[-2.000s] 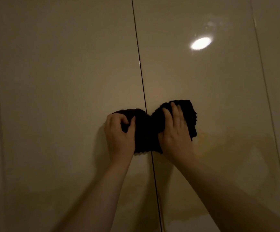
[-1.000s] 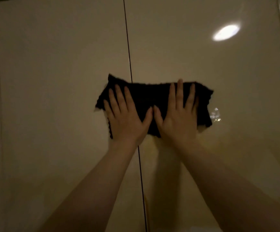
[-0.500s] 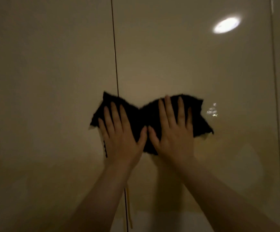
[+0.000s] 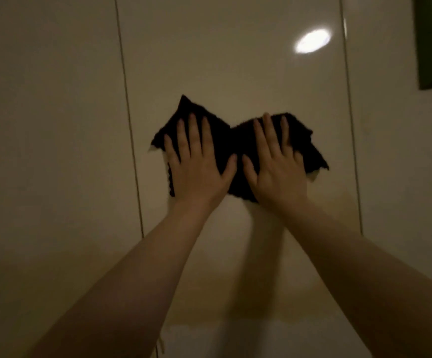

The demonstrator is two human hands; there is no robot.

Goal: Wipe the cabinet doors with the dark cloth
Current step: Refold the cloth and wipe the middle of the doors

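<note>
The left hand point(image 4: 197, 169) and the right hand point(image 4: 277, 171) lie flat with fingers spread out, not gripping. The dark cloth point(image 4: 231, 156) is under the fingers, pressed on the shiny cabinet door point(image 4: 235, 60). The 2 thumbs almost touch.

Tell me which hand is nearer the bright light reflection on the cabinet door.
Right. The right hand lies flat on the dark cloth, below and slightly left of the light reflection. The left hand presses the cloth farther left, nearer the door seam.
</note>
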